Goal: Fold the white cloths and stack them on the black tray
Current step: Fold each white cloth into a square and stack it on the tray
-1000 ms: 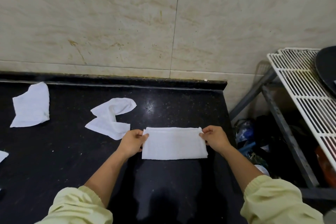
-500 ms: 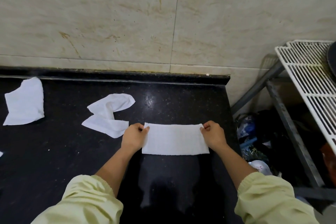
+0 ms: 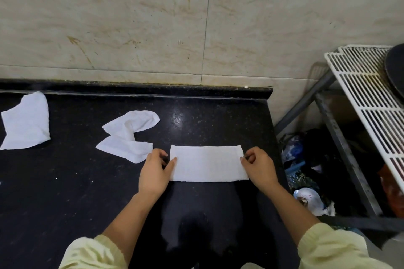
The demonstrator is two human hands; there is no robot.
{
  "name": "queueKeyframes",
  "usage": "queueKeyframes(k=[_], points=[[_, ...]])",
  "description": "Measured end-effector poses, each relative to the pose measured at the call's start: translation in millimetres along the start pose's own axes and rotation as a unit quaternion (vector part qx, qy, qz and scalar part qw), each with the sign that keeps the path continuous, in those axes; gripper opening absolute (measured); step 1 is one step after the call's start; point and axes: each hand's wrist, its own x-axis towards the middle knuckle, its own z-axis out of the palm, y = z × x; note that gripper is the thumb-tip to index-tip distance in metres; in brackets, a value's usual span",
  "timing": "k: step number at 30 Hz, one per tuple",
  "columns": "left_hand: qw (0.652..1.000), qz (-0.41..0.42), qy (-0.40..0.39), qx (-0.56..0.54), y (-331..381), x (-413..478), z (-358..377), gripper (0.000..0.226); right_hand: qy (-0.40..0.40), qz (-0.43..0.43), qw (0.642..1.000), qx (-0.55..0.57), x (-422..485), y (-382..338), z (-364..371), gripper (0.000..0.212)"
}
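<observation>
A white cloth (image 3: 207, 162), folded into a flat rectangular strip, lies on the black counter (image 3: 65, 181) in front of me. My left hand (image 3: 154, 172) is at its left end, thumb on the edge and fingers curled beside it, pinching it. My right hand (image 3: 259, 169) pinches the far right corner between thumb and forefinger. Left of the strip lies a crumpled white cloth (image 3: 129, 135), almost touching my left hand. Another loose white cloth (image 3: 26, 122) sits at the far left. A black tray (image 3: 395, 72) shows partly at the right edge, on a rack.
The white wire rack (image 3: 367, 98) stands on a grey metal frame (image 3: 341, 150) right of the counter. Bags and a patterned bowl (image 3: 306, 197) lie on the floor below it. A tiled wall (image 3: 196, 17) closes the back of the counter, whose right edge lies just beyond my right hand.
Both hands stay at the ends of the folded cloth, which lies flat as before. My view has shifted slightly; the cloths on the left have not moved.
</observation>
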Motion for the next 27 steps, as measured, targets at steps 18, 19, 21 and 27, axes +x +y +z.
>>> queueKeyframes(k=[18, 19, 21, 27], points=[[0.995, -0.025, -0.084, -0.046, -18.8, -7.3, 4.5, 0.028, -0.051, 0.150, 0.987, 0.029, -19.9, -13.7, 9.5, 0.031], [0.995, -0.029, -0.086, -0.050, -19.5, -6.1, 4.7, 0.029, -0.054, 0.163, 0.984, 0.037, -18.7, -15.0, 9.5, 0.027], [0.994, -0.032, -0.088, -0.052, -20.6, -4.7, 5.8, 0.029, -0.056, 0.187, 0.979, 0.060, -16.8, -15.7, 9.8, 0.016], [0.995, -0.027, -0.089, -0.047, -23.6, -3.3, 6.4, 0.030, -0.054, 0.277, 0.927, 0.248, -14.3, -22.5, 6.7, 0.015]])
